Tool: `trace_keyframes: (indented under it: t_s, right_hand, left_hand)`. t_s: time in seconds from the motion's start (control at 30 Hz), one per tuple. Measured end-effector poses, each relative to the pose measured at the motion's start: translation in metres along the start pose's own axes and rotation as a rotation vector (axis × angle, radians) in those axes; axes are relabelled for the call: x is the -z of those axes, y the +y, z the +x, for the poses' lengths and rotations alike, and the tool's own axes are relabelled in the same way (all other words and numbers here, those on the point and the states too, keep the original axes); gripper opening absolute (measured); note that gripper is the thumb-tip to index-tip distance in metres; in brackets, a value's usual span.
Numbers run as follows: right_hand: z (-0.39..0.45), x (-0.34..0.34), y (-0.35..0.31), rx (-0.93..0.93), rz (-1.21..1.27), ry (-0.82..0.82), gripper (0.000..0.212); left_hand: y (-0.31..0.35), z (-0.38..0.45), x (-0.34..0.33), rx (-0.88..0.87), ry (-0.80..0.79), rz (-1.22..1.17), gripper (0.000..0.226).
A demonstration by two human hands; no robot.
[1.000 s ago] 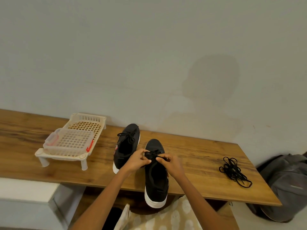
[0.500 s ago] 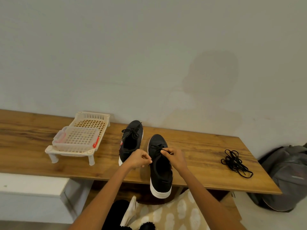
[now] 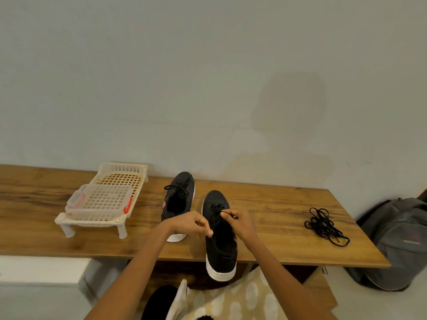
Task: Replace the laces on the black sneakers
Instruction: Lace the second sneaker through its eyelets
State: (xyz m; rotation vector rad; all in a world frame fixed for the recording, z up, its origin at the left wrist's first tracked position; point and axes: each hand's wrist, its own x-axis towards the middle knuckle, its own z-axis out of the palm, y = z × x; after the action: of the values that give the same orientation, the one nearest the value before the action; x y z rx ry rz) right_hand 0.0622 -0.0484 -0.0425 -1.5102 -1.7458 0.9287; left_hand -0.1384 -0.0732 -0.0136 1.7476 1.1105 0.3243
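Two black sneakers with white soles stand on the wooden table (image 3: 277, 227). The left sneaker (image 3: 179, 197) has its lace tied in a bow. The right sneaker (image 3: 220, 245) overhangs the table's front edge with its heel. My right hand (image 3: 240, 224) pinches a strand of that shoe's black lace near the tongue. My left hand (image 3: 191, 224) is beside the shoe's opening with curled fingers, pinching the other lace strand, which is barely visible. A loose bundle of black laces (image 3: 323, 224) lies on the table to the right.
A cream plastic rack (image 3: 120, 179) with a clear lidded box (image 3: 101, 202) on it stands at the table's left. A grey backpack (image 3: 397, 241) leans on the floor at the right. A patterned cloth (image 3: 231, 299) covers my lap.
The bow on the right sneaker has come apart; my hands moved slightly apart, each pulling a lace strand. The camera view has shifted a little.
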Motion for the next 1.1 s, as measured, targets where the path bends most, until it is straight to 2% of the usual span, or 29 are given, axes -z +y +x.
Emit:
trace_keyframes:
  t_s: [0.1, 0.13, 0.23, 0.43, 0.67, 0.8, 0.87, 0.97, 1.1]
  right_hand:
    - [-0.002, -0.002, 0.006, 0.015, 0.079, 0.022, 0.021]
    - [-0.004, -0.004, 0.007, 0.005, 0.123, 0.028, 0.02]
    - [-0.006, -0.006, 0.011, -0.014, 0.2, 0.042, 0.02]
    - [-0.005, -0.005, 0.012, 0.018, 0.165, 0.032, 0.02]
    - [-0.004, -0.005, 0.011, 0.024, 0.144, 0.038, 0.021]
    - [-0.003, -0.007, 0.012, -0.004, 0.15, 0.026, 0.022]
    - [-0.003, -0.006, 0.011, -0.001, 0.137, 0.028, 0.022]
    - [-0.005, -0.005, 0.01, 0.005, 0.094, 0.035, 0.021]
    - [-0.005, -0.004, 0.006, 0.012, 0.056, 0.023, 0.022]
  left_hand:
    - [-0.006, 0.017, -0.009, 0.12, 0.443, -0.158, 0.021]
    - [-0.005, 0.022, -0.012, 0.14, 0.52, -0.152, 0.023]
    - [-0.002, 0.038, -0.022, 0.158, 0.606, -0.233, 0.029]
    - [-0.002, 0.045, -0.02, 0.187, 0.557, -0.411, 0.022]
    - [0.003, 0.051, -0.022, 0.251, 0.629, -0.58, 0.023]
    - [0.003, 0.048, -0.024, 0.242, 0.709, -0.566, 0.03]
    - [0.002, 0.044, -0.024, 0.224, 0.661, -0.497, 0.031]
    - [-0.002, 0.039, -0.026, 0.19, 0.545, -0.346, 0.019]
    - [-0.005, 0.036, -0.023, 0.187, 0.518, -0.343, 0.018]
